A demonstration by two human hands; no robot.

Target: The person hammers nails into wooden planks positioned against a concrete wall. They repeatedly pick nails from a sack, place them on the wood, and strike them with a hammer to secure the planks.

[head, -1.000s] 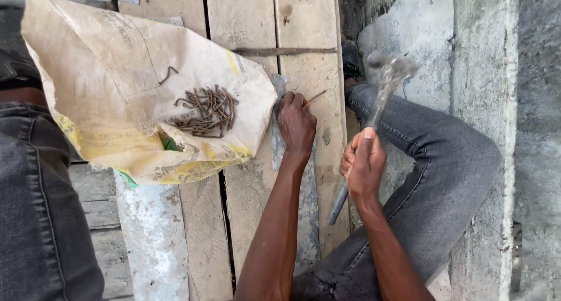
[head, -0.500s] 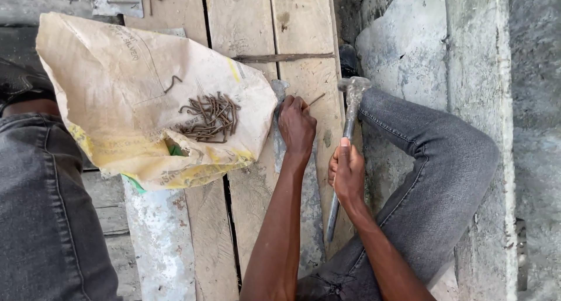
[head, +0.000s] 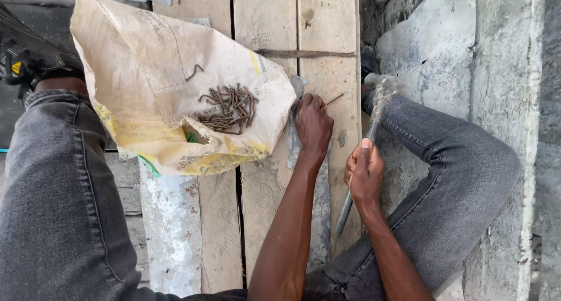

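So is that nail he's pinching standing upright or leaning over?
Leaning. The nail slants up and to the right from the left hand's fingers, nearly flat over the plank, not straight up.

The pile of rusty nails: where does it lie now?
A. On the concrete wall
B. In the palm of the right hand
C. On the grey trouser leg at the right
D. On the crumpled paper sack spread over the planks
D, since the pile of rusty nails rests on the crumpled paper sack, apart from the left hand pinching one nail and the right hand gripping the hammer.
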